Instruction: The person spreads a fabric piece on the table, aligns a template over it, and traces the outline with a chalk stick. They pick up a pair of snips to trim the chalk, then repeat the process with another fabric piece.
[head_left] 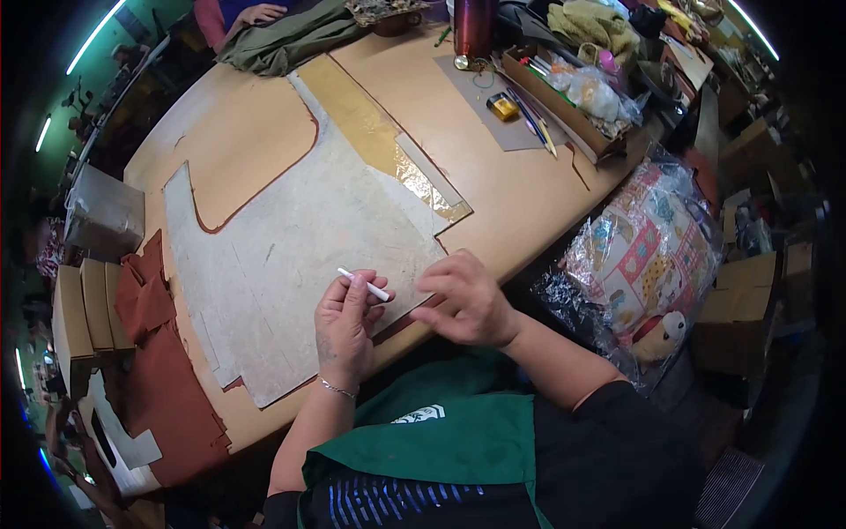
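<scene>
A short white stick [364,284] is pinched between the thumb and fingers of my left hand [348,319], over the lower part of a big grey pattern sheet [300,234]. My right hand [464,300] is just to the right, above the sheet's edge, its fingers bent and apart, with nothing visible in them. The sheet lies on tan material [256,132] spread over the table, and has a curved cut-out at its upper left. Yellowish tape [352,119] covers a strip along its upper right.
Reddish-brown material [167,388] and cardboard boxes [88,304] are at the left. An open box of supplies [564,101], pens [533,123] and a dark red bottle [472,31] stand at upper right. A plastic-wrapped patterned bundle [643,256] is beyond the right edge. Another person's hand [262,13] rests at the top.
</scene>
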Tool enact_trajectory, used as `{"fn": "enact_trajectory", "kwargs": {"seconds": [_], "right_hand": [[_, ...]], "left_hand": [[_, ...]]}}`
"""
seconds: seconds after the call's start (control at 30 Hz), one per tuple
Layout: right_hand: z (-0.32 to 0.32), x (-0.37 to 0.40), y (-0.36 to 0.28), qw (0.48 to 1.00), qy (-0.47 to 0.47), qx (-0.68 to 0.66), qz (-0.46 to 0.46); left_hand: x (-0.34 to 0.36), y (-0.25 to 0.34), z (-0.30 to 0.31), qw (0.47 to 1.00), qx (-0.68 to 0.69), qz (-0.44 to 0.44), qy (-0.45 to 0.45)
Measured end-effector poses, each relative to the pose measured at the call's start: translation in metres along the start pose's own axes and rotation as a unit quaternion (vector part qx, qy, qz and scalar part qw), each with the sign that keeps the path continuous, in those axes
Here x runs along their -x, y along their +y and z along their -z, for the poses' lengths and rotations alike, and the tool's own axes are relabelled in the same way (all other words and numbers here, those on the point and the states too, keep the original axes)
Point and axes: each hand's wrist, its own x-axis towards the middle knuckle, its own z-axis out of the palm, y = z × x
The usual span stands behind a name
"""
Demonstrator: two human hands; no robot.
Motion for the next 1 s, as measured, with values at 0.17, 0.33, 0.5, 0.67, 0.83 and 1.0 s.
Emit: {"fn": "enact_trajectory", "kwargs": {"seconds": [0.17,0.33,0.5,0.67,0.83,1.0], "right_hand": [[0.022,0.006,0.016,0.966,0.054,-0.098,-0.231],[0.006,0.000,0.012,0.932,0.013,-0.211,-0.295],[-0.011,-0.004,-0.005,0.902,-0.132,-0.265,-0.313],[-0.008,-0.005,-0.009,0.872,-0.085,-0.372,-0.306],[-0.007,0.001,-0.004,0.850,-0.068,-0.416,-0.317],[-0.009,0.007,-0.003,0.952,-0.057,-0.229,-0.196]], "left_hand": [[-0.002,0.004,0.006,0.999,-0.040,0.006,-0.021],[0.006,0.000,-0.002,0.985,-0.154,-0.021,-0.077],[0.014,-0.021,-0.003,0.903,-0.336,-0.242,-0.117],[0.015,-0.024,-0.005,0.920,-0.278,-0.246,-0.127],[0.017,-0.021,-0.010,0.958,-0.171,-0.175,-0.152],[0.015,-0.027,-0.007,0.965,-0.147,-0.154,-0.153]]}}
